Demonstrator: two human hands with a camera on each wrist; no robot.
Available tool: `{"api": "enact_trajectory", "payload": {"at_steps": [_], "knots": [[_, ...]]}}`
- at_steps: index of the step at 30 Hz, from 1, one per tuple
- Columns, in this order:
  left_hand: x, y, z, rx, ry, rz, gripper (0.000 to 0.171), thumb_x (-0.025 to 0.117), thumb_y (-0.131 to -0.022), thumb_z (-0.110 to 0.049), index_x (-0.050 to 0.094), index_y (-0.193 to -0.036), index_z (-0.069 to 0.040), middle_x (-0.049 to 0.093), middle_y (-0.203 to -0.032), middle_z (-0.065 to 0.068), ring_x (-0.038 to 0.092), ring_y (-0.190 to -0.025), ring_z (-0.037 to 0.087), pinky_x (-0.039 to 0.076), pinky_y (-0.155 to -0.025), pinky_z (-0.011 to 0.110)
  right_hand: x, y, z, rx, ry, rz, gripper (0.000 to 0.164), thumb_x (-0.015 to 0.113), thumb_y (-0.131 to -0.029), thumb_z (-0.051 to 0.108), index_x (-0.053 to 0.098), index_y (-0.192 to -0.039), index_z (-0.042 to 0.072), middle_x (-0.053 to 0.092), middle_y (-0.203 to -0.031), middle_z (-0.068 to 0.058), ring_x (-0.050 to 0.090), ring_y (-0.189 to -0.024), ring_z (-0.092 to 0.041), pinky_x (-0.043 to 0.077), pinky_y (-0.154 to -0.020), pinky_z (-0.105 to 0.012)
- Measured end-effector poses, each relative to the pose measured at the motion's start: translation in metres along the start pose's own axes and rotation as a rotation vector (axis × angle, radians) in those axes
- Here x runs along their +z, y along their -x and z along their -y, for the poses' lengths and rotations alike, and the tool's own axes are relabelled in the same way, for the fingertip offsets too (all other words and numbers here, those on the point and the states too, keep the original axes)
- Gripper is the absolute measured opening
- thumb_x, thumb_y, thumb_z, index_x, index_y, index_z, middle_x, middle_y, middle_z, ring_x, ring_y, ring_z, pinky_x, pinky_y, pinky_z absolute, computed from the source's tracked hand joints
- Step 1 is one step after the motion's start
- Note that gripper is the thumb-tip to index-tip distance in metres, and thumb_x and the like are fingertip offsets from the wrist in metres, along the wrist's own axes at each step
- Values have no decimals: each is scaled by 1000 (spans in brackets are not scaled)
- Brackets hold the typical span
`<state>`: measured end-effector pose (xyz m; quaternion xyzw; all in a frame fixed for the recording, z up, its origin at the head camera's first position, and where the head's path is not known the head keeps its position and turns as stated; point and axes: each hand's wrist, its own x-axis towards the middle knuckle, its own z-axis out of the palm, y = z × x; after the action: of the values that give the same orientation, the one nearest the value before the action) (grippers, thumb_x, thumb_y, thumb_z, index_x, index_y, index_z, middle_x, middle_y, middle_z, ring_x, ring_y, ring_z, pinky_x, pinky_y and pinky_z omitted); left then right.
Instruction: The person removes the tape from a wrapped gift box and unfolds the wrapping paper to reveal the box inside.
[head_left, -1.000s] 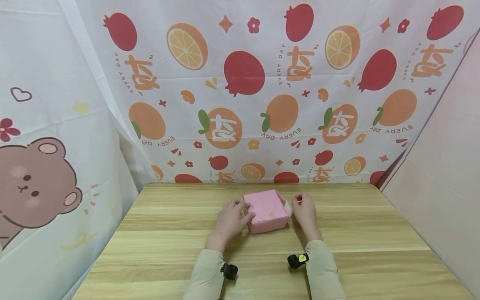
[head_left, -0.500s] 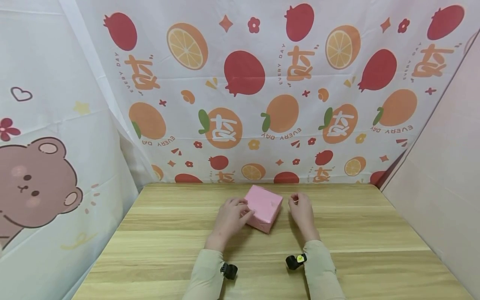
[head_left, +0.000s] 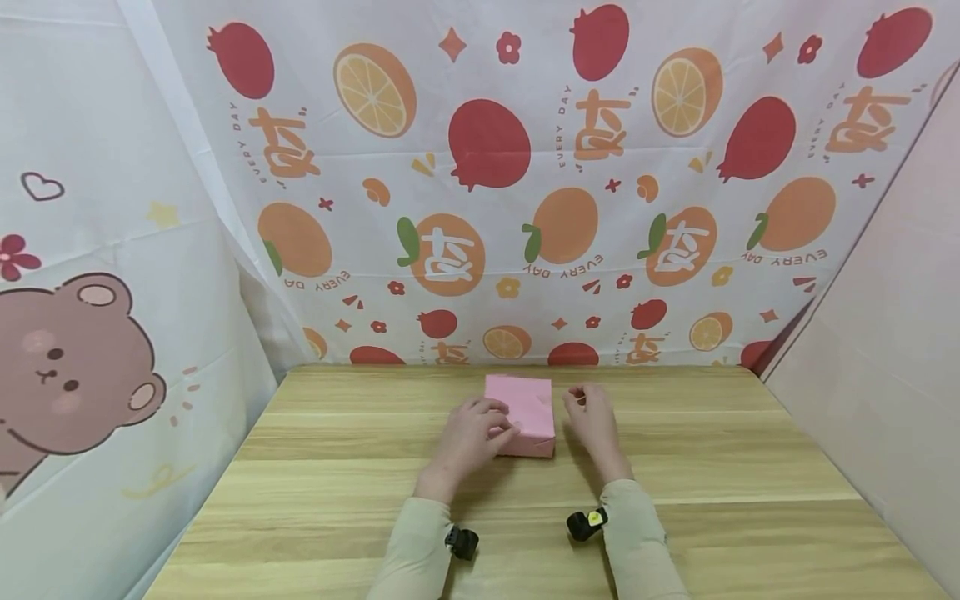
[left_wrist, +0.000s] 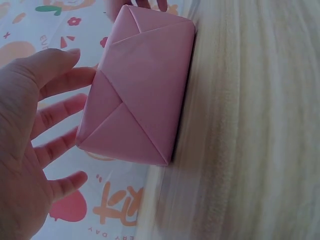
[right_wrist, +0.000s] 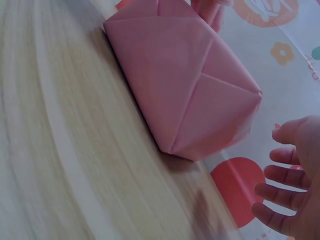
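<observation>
A pink paper-wrapped box (head_left: pixel 528 408) lies on the wooden table, its near long side facing me. Folded triangular seams show on that side of the box (left_wrist: pixel 145 75) in the left wrist view. My left hand (head_left: pixel 474 433) rests on the box's left part, fingers spread, with the fingertips over the top edge. Just off the box's right side is my right hand (head_left: pixel 592 421). In the right wrist view, the fingers of my right hand (right_wrist: pixel 295 180) are loosely bent and apart from the box. A tiny pale spot shows near its thumb; I cannot tell what it is.
The wooden table (head_left: pixel 360 500) runs back to a fruit-print cloth (head_left: pixel 495 275). A white cloth with a bear (head_left: pixel 75 367) hangs at the left, a plain pale panel (head_left: pixel 885 358) at the right. Black cameras are strapped to both sleeves.
The box has turned under my left hand from slanted to nearly square with the table. Its open right flap has gone out of view. My right hand has shifted left.
</observation>
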<state>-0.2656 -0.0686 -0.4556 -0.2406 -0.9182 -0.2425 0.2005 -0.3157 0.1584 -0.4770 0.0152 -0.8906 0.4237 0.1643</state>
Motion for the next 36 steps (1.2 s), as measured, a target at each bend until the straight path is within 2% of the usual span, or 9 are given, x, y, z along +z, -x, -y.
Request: {"api": "enact_trajectory", "payload": {"at_steps": [4, 10, 14, 22, 33, 36], "knots": [[0, 1, -1, 27, -25, -15, 13, 71, -88, -34, 75, -84, -22, 70, -110, -1, 59, -109, 24, 49, -92, 48, 4, 3, 5, -15, -20, 35, 29, 62, -95, 27, 63, -111, 3, 61, -111, -15, 58, -104, -30, 51, -89, -46], [0, 2, 3, 34, 1, -32, 10, 74, -85, -31, 75, -87, -21, 70, -109, 2, 61, -108, 26, 49, -91, 48, 11, 6, 15, -46, -25, 61, 31, 67, -91, 28, 64, -109, 4, 61, -113, -15, 57, -107, -33, 50, -91, -47], [0, 2, 10, -7, 20, -27, 15, 75, -85, -32, 74, -91, -18, 69, -111, 4, 61, -109, 28, 49, -92, 50, 15, 8, 22, -78, -9, 71, 30, 69, -89, 28, 64, -106, 4, 59, -113, -17, 57, -108, -35, 49, -93, -49], [-3, 5, 18, -150, 52, 29, 34, 73, -85, -40, 71, -109, -17, 65, -126, 8, 55, -122, 32, 41, -105, 52, 20, 8, 27, -75, 9, 51, 29, 71, -87, 30, 64, -102, 7, 59, -114, -15, 57, -108, -33, 49, -94, -49], [-3, 6, 18, -198, 87, 55, 36, 71, -86, -43, 70, -114, -20, 61, -132, 6, 52, -128, 30, 39, -108, 52, 27, 7, 26, -84, 71, -21, 20, 71, -88, 28, 64, -95, 10, 61, -110, -12, 59, -103, -29, 51, -89, -46], [-3, 7, 17, -201, 97, 55, 36, 71, -87, -43, 70, -114, -20, 61, -132, 6, 51, -128, 30, 39, -108, 53, 27, 7, 27, -108, 86, -60, 17, 71, -89, 25, 66, -92, 9, 63, -106, -13, 60, -101, -31, 51, -88, -48]]}}
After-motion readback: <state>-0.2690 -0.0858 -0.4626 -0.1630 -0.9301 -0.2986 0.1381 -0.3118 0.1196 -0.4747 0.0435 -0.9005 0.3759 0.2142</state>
